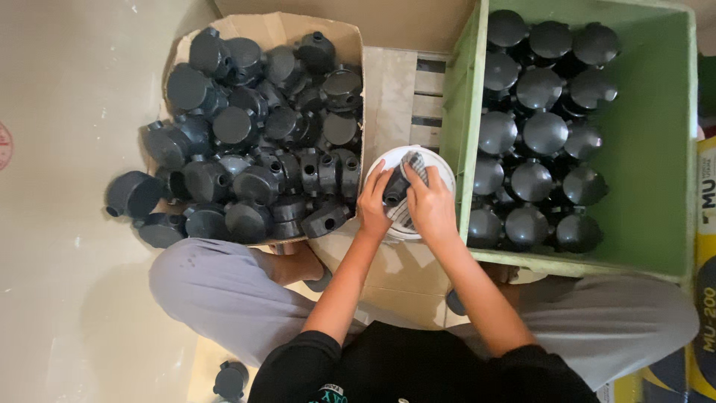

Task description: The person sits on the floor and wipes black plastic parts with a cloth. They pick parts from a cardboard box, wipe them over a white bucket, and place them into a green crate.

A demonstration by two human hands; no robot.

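Observation:
Over a white bucket [440, 166] between my knees, my left hand [374, 203] grips a dark grey round plastic junction box [395, 190]. My right hand [431, 205] presses a checked cloth [415, 166] against that box. On my left, a torn cardboard box [280, 30] is heaped with several of the same grey junction boxes [246, 127]. On my right, a green crate [649, 134] holds several more junction boxes [538, 134] set in neat rows, lids up.
One grey junction box [133, 194] lies on the pale floor just outside the cardboard box, another [230, 379] by my left thigh. A slatted wooden piece [426, 93] sits behind the bucket. A yellow package [705, 283] leans at the far right.

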